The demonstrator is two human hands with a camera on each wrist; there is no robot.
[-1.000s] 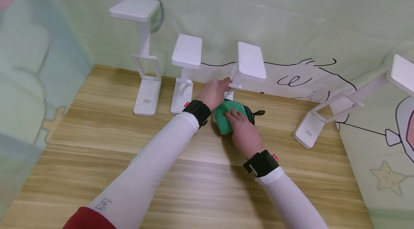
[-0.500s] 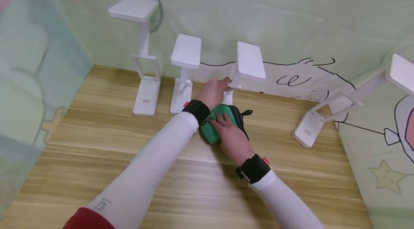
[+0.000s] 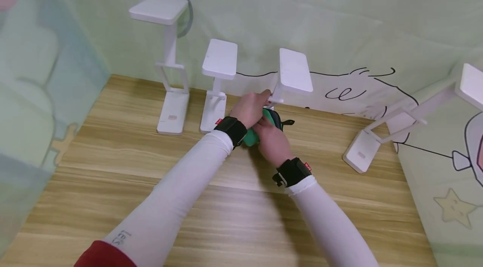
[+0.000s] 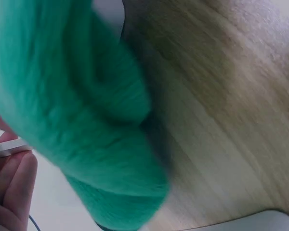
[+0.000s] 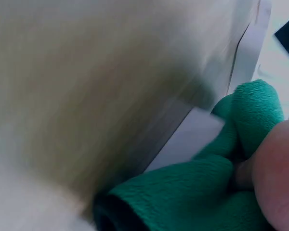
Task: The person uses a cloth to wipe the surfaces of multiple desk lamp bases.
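My left hand [image 3: 247, 110] grips the stem of a white desk lamp [image 3: 295, 70], the third from the left, close under its head. In the left wrist view its fingers [image 4: 20, 185] curl at a thin white bar. My right hand [image 3: 274, 143] holds a green plush cleaning cloth [image 3: 250, 138] with a dark backing and a black loop, bunched over the lamp's base. Seen from the right wrist, the cloth [image 5: 183, 192] is folded and the hand [image 5: 284, 173] presses into it. Hands and cloth hide most of the base.
Two more white desk lamps stand to the left, a tall one [image 3: 172, 112] and a shorter one [image 3: 213, 110]. Another lamp [image 3: 362, 149] leans toward the right wall. A printed fabric wall [image 3: 339, 28] rises right behind the wooden table [image 3: 226, 216].
My right hand drew the cloth left and toward me, then pushed it back up toward the stem, and its spread fingers have bunched the cloth. The left hand keeps its grip on the lamp.
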